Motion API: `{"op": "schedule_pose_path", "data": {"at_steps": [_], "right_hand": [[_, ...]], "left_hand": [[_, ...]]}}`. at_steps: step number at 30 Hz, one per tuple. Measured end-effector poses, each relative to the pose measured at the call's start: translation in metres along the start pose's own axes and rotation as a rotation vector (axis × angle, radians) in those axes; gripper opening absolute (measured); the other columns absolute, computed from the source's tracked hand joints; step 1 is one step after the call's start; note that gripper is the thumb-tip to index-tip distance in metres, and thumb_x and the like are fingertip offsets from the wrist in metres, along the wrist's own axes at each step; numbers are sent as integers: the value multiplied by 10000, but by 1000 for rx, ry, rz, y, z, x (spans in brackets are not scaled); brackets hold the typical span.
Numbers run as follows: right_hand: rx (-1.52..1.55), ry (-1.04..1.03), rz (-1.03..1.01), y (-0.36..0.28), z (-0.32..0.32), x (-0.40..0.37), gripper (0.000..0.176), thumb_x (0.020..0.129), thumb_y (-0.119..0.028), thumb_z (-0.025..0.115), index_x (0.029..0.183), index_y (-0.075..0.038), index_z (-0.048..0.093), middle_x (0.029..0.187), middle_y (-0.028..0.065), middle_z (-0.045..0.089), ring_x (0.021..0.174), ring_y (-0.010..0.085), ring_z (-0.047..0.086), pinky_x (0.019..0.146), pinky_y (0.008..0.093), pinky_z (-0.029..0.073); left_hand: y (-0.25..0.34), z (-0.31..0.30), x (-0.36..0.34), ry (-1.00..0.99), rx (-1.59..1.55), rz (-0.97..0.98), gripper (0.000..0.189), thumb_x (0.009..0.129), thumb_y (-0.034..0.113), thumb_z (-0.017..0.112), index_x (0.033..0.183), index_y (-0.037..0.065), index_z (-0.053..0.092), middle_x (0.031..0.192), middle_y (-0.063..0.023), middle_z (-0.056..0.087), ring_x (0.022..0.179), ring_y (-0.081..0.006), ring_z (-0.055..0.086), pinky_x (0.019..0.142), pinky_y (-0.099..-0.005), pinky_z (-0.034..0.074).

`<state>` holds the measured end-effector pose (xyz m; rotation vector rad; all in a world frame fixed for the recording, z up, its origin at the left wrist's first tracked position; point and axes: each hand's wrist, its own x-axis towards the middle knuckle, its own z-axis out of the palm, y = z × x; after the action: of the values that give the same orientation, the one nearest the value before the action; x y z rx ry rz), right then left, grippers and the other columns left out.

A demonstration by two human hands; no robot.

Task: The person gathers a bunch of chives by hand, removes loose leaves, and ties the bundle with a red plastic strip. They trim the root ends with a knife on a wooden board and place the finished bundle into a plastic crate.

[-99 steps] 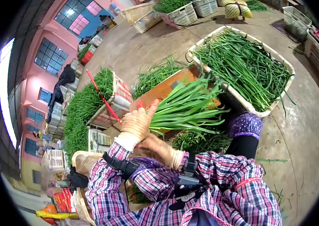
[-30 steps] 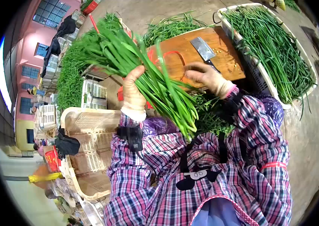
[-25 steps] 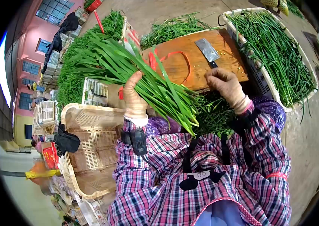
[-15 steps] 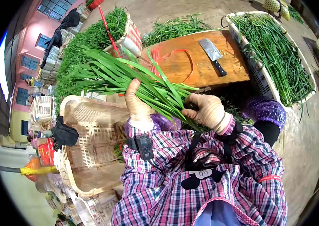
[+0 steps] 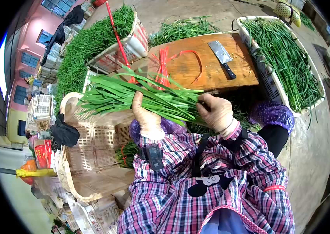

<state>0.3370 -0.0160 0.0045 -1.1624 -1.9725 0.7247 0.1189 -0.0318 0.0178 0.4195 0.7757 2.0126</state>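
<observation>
A loose bunch of long green chives lies across both my hands, its leafy ends to the left and the pale stem ends to the right. My left hand, in a light glove, is wrapped round the middle of the bunch with its thumb up. With closed fingers, my right hand, also gloved, grips the stem ends. Just beyond them is a wooden board. A cleaver with a black handle and several red ties lie on it.
At my left stands a large plastic crate with a tied green bundle inside. A crate of green stalks is at the right. Another full crate stands at the back left, beside loose greens on the floor.
The bunch has swung to lie more level, and its leafy ends have dropped. My right hand has shifted slightly along the stem ends. Both hands keep hold.
</observation>
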Motion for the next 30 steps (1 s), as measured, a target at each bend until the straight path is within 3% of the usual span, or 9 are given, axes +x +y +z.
{"op": "schedule_pose_path", "data": {"at_steps": [3,5,9,15,19,21,23,25,30], "right_hand": [[571,56,168,11,3,-5,136,836,-117,646,939,-34,616,681,59,611,606,124,582,551,275,456],[952,3,341,12,-8,-11,97,856,-68,612,935,-12,610,694,6,592,608,72,538,551,234,439],[1140,-6,252,20,-30,-21,206,858,-170,656,968,-8,591,754,29,598,683,136,595,673,284,498],[1399,66,281,32,-72,-41,274,818,-206,706,975,-24,574,853,53,624,754,220,671,757,377,556],[1300,59,251,50,-106,-50,245,819,-203,714,937,-26,592,798,62,636,753,193,667,741,319,548],[905,-185,356,58,-121,-49,175,840,-141,685,925,-7,611,807,58,640,744,162,650,723,287,532],[333,-430,273,47,-122,-44,236,864,-96,629,1093,-39,621,741,62,632,680,147,625,645,281,501],[-185,-513,113,32,-122,-34,273,860,-127,637,1128,-82,620,732,114,631,650,182,624,617,297,490],[268,-388,-21,-1,-98,-22,249,838,-201,669,1061,-92,648,782,145,657,706,283,657,617,328,512]], "left_hand": [[1,-1,-1,-32,-33,3,341,877,241,537,1089,-20,590,1025,-127,625,921,-272,586,854,-425,491],[1,-8,3,-5,-36,16,387,870,276,545,1125,-14,572,1029,-131,626,925,-269,584,857,-426,489],[8,-18,12,7,-67,33,410,848,311,562,1126,10,546,993,-131,627,919,-265,592,857,-434,484],[20,-30,30,86,23,180,246,849,247,547,743,29,587,733,-113,622,791,-281,601,803,-418,500],[44,-51,44,120,-95,183,237,905,245,507,831,37,595,747,-75,625,775,-224,596,813,-388,495],[51,-44,42,146,56,290,230,915,258,503,904,51,604,775,-47,625,768,-198,592,809,-376,497],[53,-44,39,193,88,350,252,919,287,510,990,68,611,771,-21,616,773,-182,588,810,-365,497],[55,-50,40,-4,-47,266,267,916,302,527,1048,82,601,806,9,601,807,-154,578,802,-322,491],[54,-39,41,-229,-142,221,337,907,261,542,1207,109,526,913,47,561,848,-97,544,816,-244,463]]}}
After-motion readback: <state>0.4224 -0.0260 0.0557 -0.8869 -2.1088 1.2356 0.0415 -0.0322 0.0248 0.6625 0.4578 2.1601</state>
